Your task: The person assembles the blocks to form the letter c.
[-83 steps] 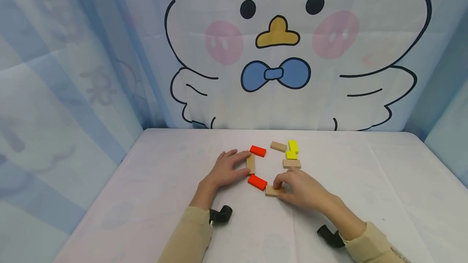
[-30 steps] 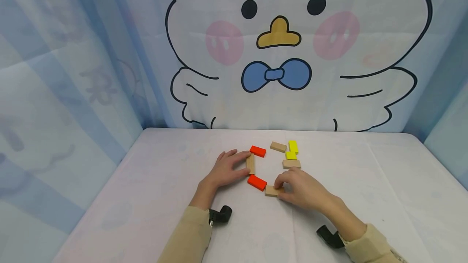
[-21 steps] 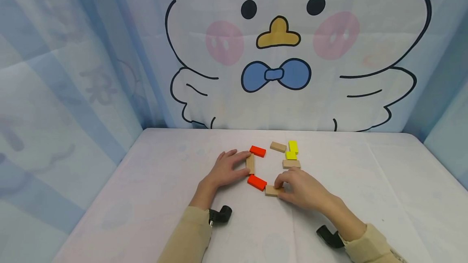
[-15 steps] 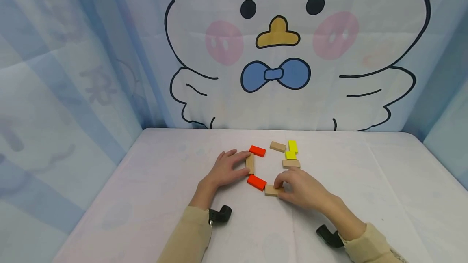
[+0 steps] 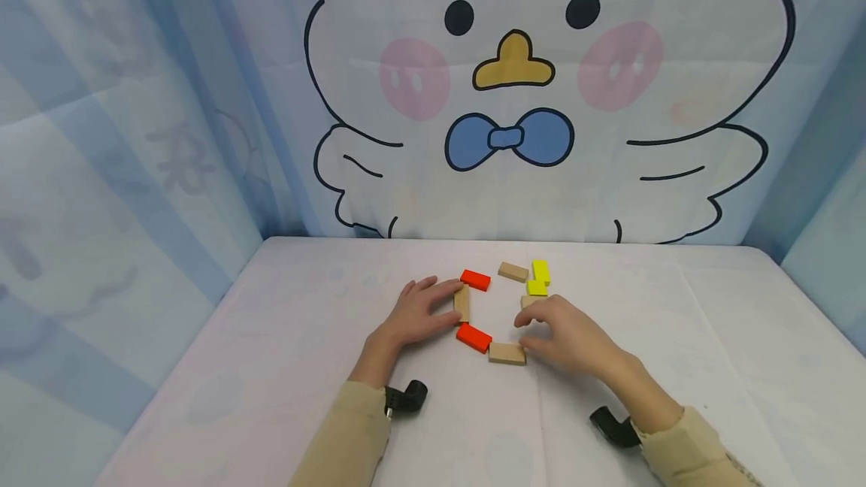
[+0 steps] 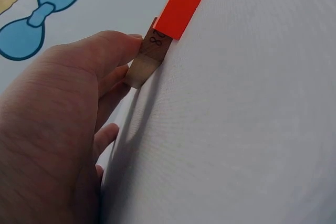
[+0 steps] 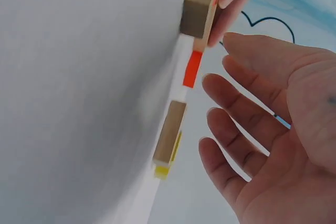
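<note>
In the head view my left hand (image 5: 419,314) holds a plain wooden block (image 5: 462,305) by its ends, thumb at the near end and index finger at the far end. The left wrist view shows dark digits on this wooden block (image 6: 152,51). A red block (image 5: 473,337) lies at its near end, and another plain wooden block (image 5: 507,354) continues to the right. Just right of that front block hovers my right hand (image 5: 568,333), its fingers loosely bent with a gap between them and the blocks. Nothing is in the right palm (image 7: 283,114).
Farther back lie a second red block (image 5: 476,280), a wooden block (image 5: 513,271) and two yellow blocks (image 5: 539,276). Another wooden block (image 5: 530,301) is partly hidden behind my right hand. A white cloth (image 5: 271,367) covers the table; a printed curtain (image 5: 419,194) hangs behind it.
My right hand has let go of the front wooden block and moved slightly up and right. That block stays in place beside the red one. The left hand has kept its hold.
</note>
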The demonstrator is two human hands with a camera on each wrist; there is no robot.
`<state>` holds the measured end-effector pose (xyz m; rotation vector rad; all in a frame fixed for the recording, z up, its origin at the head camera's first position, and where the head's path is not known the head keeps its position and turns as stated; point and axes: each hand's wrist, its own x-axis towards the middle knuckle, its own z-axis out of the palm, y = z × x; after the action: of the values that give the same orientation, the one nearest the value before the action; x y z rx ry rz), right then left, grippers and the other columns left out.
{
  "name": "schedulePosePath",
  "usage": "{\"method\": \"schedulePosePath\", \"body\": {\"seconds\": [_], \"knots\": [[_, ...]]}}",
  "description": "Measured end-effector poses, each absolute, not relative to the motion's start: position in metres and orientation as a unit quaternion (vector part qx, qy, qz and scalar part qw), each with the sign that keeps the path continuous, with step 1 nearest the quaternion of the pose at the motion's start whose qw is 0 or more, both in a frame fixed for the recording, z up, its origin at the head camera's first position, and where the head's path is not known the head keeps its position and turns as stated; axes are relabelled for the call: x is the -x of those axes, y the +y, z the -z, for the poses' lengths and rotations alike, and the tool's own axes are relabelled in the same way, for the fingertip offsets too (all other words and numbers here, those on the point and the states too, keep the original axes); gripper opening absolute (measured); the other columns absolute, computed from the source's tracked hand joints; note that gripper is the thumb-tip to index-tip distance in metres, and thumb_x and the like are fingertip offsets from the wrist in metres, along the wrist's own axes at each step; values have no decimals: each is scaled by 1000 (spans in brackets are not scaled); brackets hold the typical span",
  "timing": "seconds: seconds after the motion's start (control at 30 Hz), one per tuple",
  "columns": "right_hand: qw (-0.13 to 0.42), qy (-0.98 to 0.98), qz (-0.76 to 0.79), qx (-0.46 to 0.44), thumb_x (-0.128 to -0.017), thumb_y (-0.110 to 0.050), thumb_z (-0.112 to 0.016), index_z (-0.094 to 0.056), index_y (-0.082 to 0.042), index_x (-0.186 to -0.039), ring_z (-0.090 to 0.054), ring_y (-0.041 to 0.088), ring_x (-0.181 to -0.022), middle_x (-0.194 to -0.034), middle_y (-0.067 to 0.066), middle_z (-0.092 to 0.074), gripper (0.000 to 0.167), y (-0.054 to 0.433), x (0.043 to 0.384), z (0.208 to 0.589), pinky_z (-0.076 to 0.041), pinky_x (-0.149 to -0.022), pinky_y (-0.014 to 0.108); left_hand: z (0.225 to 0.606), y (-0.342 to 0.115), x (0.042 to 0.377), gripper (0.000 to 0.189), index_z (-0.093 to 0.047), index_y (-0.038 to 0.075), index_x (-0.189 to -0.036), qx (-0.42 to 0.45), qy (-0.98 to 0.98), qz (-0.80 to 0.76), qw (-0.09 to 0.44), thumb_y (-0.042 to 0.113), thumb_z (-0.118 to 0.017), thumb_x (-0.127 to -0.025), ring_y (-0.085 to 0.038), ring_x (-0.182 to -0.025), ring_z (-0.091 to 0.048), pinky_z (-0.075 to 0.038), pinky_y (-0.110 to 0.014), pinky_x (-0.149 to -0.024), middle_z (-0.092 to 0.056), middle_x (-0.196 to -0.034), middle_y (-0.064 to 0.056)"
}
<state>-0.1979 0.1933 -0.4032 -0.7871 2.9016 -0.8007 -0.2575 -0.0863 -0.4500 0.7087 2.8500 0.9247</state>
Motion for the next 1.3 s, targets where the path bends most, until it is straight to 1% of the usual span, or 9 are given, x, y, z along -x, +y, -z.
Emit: {"method": "schedulePosePath", "body": {"seconds": [0.17,0.4,0.63,1.0,1.3], "knots": [[5,938,257,234,-87,-8,-78,-75,-9,-110,-59,26,-102,-107,1,-69,23,200,205,404,-53,-91,47,450,-86,256,57,-53,23,-149,-226,924,-305,37,39,-63,-95,-32,-147,-28,-7,-54,-121,-50,-151,0],[-13,938,264,224,-87,-5,-78,-75,-7,-108,-59,26,-96,-103,1,-69,22,208,219,406,-53,-87,47,452,-85,256,57,-54,22,-148,-233,923,-305,34,39,-62,-95,-32,-146,-29,-8,-54,-121,-51,-151,0],[-31,939,266,216,-86,-3,-77,-74,-4,-108,-59,30,-99,-105,7,-69,23,212,230,410,-52,-89,50,449,-84,255,56,-54,21,-148,-234,922,-308,35,38,-63,-95,-32,-146,-29,-8,-54,-120,-51,-151,-1],[-24,940,260,220,-85,-4,-79,-73,-5,-104,-56,31,-98,-102,6,-67,20,212,235,408,-50,-91,52,448,-86,257,57,-53,22,-149,-230,924,-303,33,38,-62,-95,-32,-147,-28,-7,-53,-121,-50,-151,0],[-19,948,238,212,-85,-4,-79,-73,-4,-108,-55,33,-101,-106,9,-67,23,211,236,409,-48,-95,55,449,-87,257,56,-53,22,-149,-232,923,-305,34,38,-62,-95,-31,-147,-28,-6,-53,-121,-50,-151,0]]}}
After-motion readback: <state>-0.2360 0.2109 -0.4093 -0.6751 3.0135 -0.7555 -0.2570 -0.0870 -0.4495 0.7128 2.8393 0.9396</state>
